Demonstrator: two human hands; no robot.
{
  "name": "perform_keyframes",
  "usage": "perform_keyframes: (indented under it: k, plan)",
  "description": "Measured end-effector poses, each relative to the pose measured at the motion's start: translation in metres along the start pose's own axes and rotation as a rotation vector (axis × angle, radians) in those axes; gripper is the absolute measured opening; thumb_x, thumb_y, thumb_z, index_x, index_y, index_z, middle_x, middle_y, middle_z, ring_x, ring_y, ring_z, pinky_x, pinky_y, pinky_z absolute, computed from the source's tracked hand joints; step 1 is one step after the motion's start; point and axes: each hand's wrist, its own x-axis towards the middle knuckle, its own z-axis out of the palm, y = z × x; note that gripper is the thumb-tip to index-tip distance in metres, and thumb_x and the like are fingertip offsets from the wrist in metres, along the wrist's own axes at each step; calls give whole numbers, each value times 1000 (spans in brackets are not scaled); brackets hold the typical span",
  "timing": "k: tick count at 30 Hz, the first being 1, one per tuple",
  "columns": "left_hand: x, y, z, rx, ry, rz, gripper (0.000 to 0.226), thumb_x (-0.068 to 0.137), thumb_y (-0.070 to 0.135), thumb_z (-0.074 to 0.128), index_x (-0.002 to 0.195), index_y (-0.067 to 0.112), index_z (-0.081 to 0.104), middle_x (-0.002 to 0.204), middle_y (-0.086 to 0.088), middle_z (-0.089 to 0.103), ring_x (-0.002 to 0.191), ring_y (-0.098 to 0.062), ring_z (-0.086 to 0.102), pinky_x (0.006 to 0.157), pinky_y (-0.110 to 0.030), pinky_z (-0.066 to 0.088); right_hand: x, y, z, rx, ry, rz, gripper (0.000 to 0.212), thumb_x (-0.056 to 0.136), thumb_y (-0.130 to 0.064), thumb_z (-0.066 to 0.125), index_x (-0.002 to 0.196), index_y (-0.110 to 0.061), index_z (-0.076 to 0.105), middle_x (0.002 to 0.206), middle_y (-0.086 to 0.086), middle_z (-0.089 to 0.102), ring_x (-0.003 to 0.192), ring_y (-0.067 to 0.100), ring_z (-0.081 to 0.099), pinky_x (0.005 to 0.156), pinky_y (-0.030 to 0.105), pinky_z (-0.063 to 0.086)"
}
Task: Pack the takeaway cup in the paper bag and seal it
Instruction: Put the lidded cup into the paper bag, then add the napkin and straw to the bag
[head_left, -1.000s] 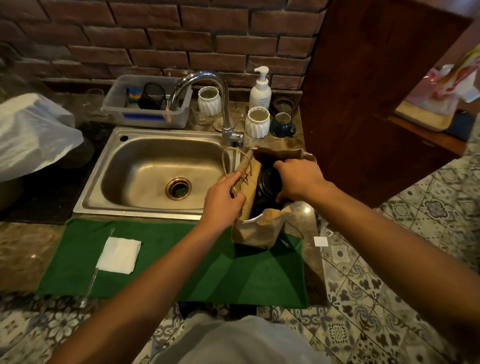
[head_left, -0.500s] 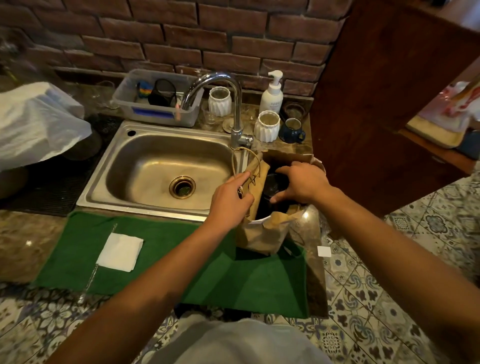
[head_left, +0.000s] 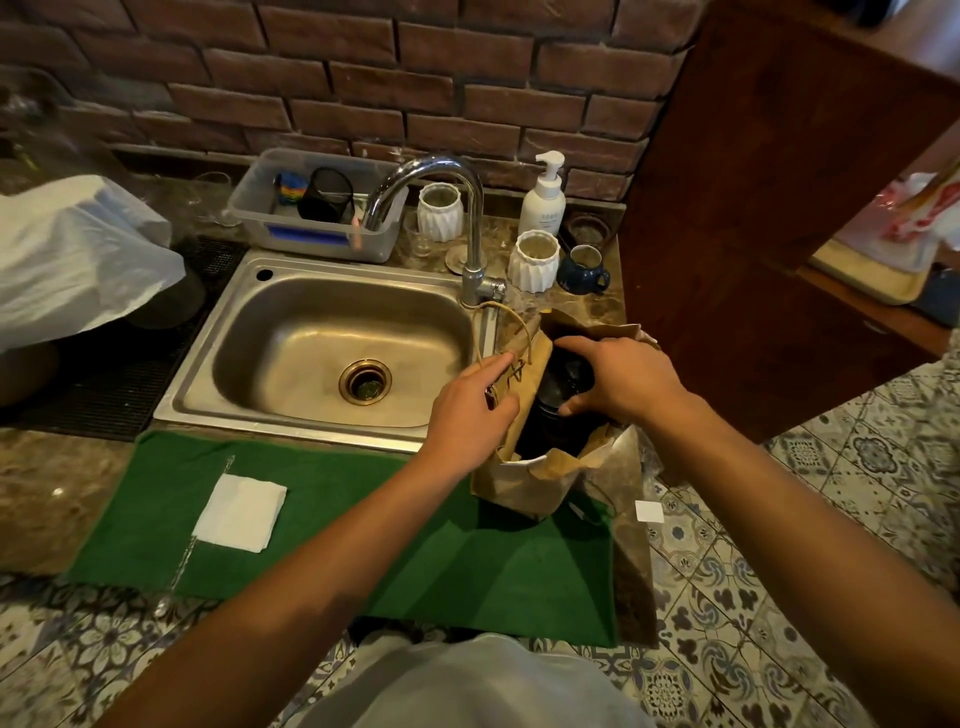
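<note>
A brown paper bag (head_left: 524, 486) with a twine handle stands open on the right end of the green mat, beside the sink. Inside it sits the dark takeaway cup (head_left: 558, 395), its black lid showing through the bag's mouth. My left hand (head_left: 470, 410) pinches the bag's left wall near the handle and holds the mouth apart. My right hand (head_left: 621, 379) reaches into the mouth from the right, fingers curled around the cup's lid. The cup's lower body is hidden by the bag.
A steel sink (head_left: 311, 291) with a curved tap (head_left: 470, 223) lies left of the bag. On the green mat (head_left: 363, 519) lies a white napkin (head_left: 240, 512). White ribbed cups, a blue mug (head_left: 582, 270) and a soap pump stand behind. A small white sticker (head_left: 649, 512) lies at the counter's right edge.
My right hand has sunk a little deeper into the bag with the cup. My left hand keeps its pinch on the bag's wall. The view has shifted slightly.
</note>
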Motion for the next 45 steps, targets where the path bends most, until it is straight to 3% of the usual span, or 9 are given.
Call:
perform_keyframes:
  k: [6, 10, 12, 15, 18, 22, 33, 39, 45]
  plan:
    - [1, -2, -3, -29, 8, 28, 52, 93, 16, 65, 144, 28, 57, 150, 3, 55, 136, -13, 51, 115, -39, 42, -26, 11, -12, 207, 183, -41, 76, 76, -53, 83, 143, -31, 55, 131, 2, 68, 118, 24, 64, 92, 42, 55]
    - [2, 4, -1, -69, 11, 61, 46, 95, 22, 66, 138, 36, 61, 143, 9, 58, 121, -6, 57, 98, -21, 49, -47, 7, -28, 342, 349, -96, 69, 79, -53, 80, 140, -30, 58, 131, -2, 66, 117, 17, 63, 95, 38, 54]
    - [1, 6, 2, -82, 12, 83, 42, 96, 22, 65, 136, 37, 63, 139, 11, 59, 120, 0, 53, 92, -9, 41, -58, -4, -38, 472, 448, -188, 64, 80, -54, 78, 137, -29, 61, 129, -4, 66, 115, 12, 61, 95, 32, 53]
    - [-2, 4, 4, -107, 32, 74, 40, 98, 21, 64, 137, 29, 63, 140, 8, 58, 123, -7, 54, 96, -15, 45, -65, -26, -44, 683, 555, -324, 54, 84, -44, 79, 132, -24, 65, 125, -8, 65, 111, 2, 61, 94, 17, 51]
    - [-6, 1, -2, -156, 48, 95, 36, 98, 23, 64, 134, 24, 64, 142, 10, 55, 123, -7, 56, 102, -27, 49, -62, -46, -41, 817, 597, -361, 49, 88, -35, 80, 133, -21, 66, 123, -7, 66, 110, 6, 64, 94, 29, 56]
    - [-22, -5, -23, -229, 60, 86, 38, 99, 21, 64, 136, 27, 62, 147, 15, 47, 121, 4, 55, 83, -3, 46, -64, -70, -33, 894, 610, -417, 47, 89, -29, 80, 132, -19, 65, 123, -4, 67, 112, 10, 65, 94, 38, 57]
    - [-93, -159, -149, -18, 431, -258, 54, 92, 15, 70, 140, 34, 54, 130, 0, 54, 104, -15, 62, 85, -30, 53, -42, -195, 19, 948, 219, -554, 72, 84, -44, 80, 147, -30, 49, 135, -14, 55, 108, 4, 63, 87, 29, 58]
    - [-137, -246, -202, 280, 411, -399, 64, 89, 19, 74, 147, 27, 49, 132, -10, 53, 93, -22, 61, 89, -39, 53, -7, -266, 83, 895, 28, -453, 82, 84, -50, 79, 153, -44, 35, 148, -12, 46, 106, 5, 61, 84, 35, 60]
    - [-155, -300, -223, 351, 296, -497, 77, 86, 27, 78, 152, 32, 38, 128, -12, 54, 110, -31, 58, 96, -49, 53, 24, -324, 142, 801, -74, -304, 85, 84, -53, 77, 156, -37, 35, 152, -3, 45, 93, 8, 65, 85, 35, 57]
